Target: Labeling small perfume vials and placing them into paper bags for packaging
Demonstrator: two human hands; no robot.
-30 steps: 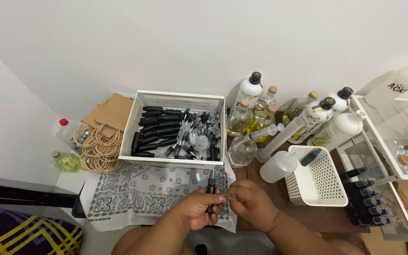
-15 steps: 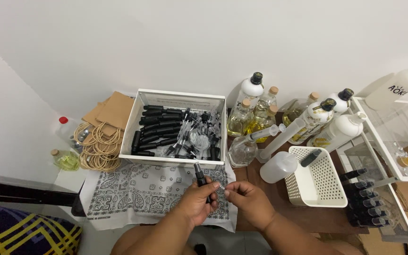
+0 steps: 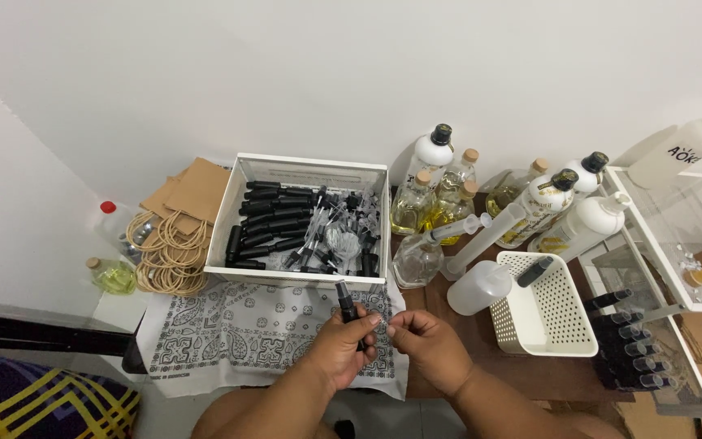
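The left hand [image 3: 341, 345] is closed around a small black spray bottle [image 3: 346, 306], with the fingers wrapped on its lower part and the spray top poking up. The bottle sits over the near edge of the patterned cloth [image 3: 229, 329], just in front of the white box [image 3: 237, 203]. A second ago the bottle stood straight up and a bit more to the right. Now it leans a little to the left and its top is nearer the box. The right hand [image 3: 428, 345] is pinched shut right beside the left hand, fingertips almost touching it. It seems to hold something tiny and clear, but it is too small to tell what. That hand has hardly moved. So the person looks to be turning the bottle while working on it with both hands. The white box is full of more black bottles and spray tops. A white basket [image 3: 558, 341] sits near the right edge of the table, with one black bottle [image 3: 535, 271] leaning on its rim.
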